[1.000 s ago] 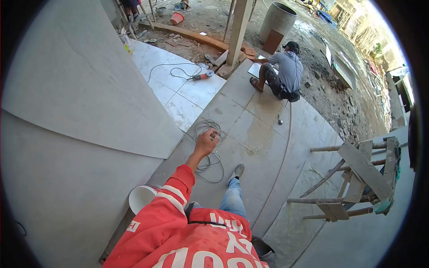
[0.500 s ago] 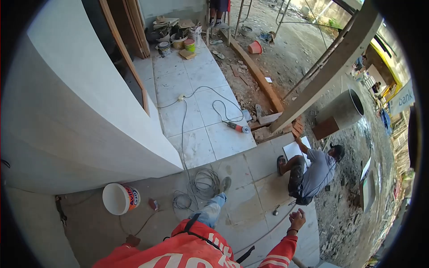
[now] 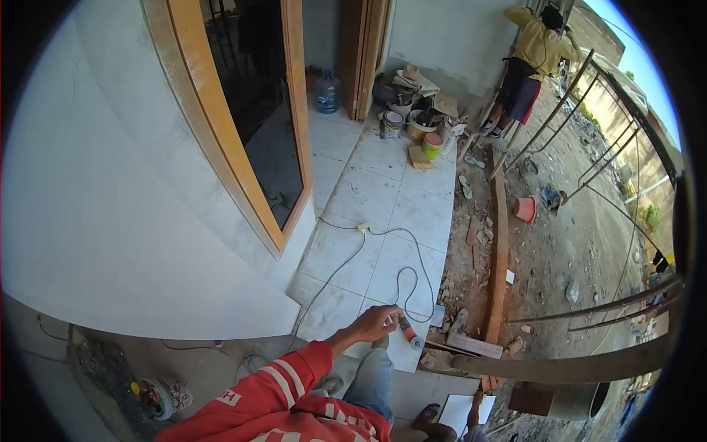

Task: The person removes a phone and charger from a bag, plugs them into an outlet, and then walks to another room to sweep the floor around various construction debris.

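My left hand [image 3: 377,323], in a red sleeve, hovers over the tiled walkway with its fingers loosely bent and apart. Nothing shows in its grasp. Just beyond the fingertips in view, an angle grinder [image 3: 408,331] with a red body lies on the floor, its tail partly behind the hand. The grinder's dark cord [image 3: 418,254] loops across pale tiles [image 3: 346,255] to a socket block [image 3: 363,228]. Below the hand, my jeans-clad leg [image 3: 372,379] steps toward the walkway. My right hand is out of the picture.
A co-worker's hand [image 3: 478,398] touches a white tile [image 3: 458,414] at the bottom. Another person [image 3: 541,44] stands by the far wall. Buckets [image 3: 432,144] and a water jug [image 3: 327,92] stand ahead. A wooden beam [image 3: 499,250] edges the rubble; a post [image 3: 574,367] crosses the right.
My view has turned right to left and moved forward toward the doorway. My left hand has swung up and ahead, near the grinder in view. My right hand has left the picture.
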A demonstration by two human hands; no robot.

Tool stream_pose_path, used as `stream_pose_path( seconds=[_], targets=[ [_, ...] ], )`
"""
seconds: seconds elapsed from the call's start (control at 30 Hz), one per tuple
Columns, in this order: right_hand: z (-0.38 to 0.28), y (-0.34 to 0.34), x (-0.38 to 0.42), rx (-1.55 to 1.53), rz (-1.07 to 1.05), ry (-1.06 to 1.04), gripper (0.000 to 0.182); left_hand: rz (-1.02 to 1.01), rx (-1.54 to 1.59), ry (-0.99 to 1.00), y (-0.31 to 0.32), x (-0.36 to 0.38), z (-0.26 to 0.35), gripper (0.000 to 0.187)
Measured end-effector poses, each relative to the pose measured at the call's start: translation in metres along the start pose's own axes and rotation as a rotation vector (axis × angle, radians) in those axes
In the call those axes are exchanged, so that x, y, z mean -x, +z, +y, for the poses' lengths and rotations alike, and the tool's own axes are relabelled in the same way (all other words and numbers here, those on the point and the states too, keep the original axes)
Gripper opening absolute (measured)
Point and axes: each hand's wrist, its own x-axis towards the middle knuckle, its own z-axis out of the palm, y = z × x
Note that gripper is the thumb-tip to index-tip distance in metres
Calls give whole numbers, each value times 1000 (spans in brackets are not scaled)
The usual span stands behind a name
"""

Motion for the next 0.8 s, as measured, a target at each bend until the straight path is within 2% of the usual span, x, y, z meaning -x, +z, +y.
stream_pose_path(
  seconds=[0.1,0.17,0.2,0.23,0.27,0.3,0.33,0.37,0.4,0.43,0.47,0.5,0.57,0.6,0.63,0.67,0.7,0.73,0.8],
  targets=[
    [-1,91,-31,110,-131,97,24,79,43,-47,-15,-83,-19,26],
    [26,151,-36,255,-313,246,24,68,-123,-336,-28,-107,-76,29],
    [31,175,-40,340,-406,306,24,129,-106,-541,-28,-100,-112,31],
    [27,199,-58,411,-486,327,24,151,-263,-744,-31,-87,-142,34],
    [9,225,-86,495,-554,280,24,160,-350,-861,-34,-65,-171,34],
    [-23,258,-127,580,-606,186,25,155,-304,-1004,-42,-45,-184,33],
    [-62,299,-185,704,-637,-35,25,164,-306,-1092,-53,-31,-174,32],
    [-107,340,-234,722,-644,-147,25,195,-316,-1080,-61,-15,-165,31],
    [-135,395,-291,251,-625,46,20,206,-319,-1042,-68,0,-166,30],
    [-209,437,-317,258,-659,-173,20,238,-283,-1123,-69,14,-173,29],
    [-301,472,-311,285,-623,-315,20,302,-430,-1125,-60,34,-181,29],
    [-331,518,-349,218,-661,-305,26,364,-577,-1127,-56,45,-185,30],
    [-405,602,-382,188,-666,-402,23,457,-76,-1408,-61,48,-165,24],
    [-430,638,-385,191,-690,-428,23,467,-188,-1466,-53,50,-171,22],
    [-455,676,-376,140,-709,-401,25,466,-135,-1542,-51,35,-162,25],
    [-482,722,-366,84,-730,-379,27,423,31,-1726,-60,10,-162,27],
    [-480,767,-371,95,-795,-364,28,356,184,-1910,-69,-16,-162,29],
    [-468,809,-370,90,-818,-281,27,256,208,-1937,-75,-41,-172,31],
    [-440,863,-353,286,-991,-268,26,-111,-25,-1702,-98,-107,-209,37]
  ],
)
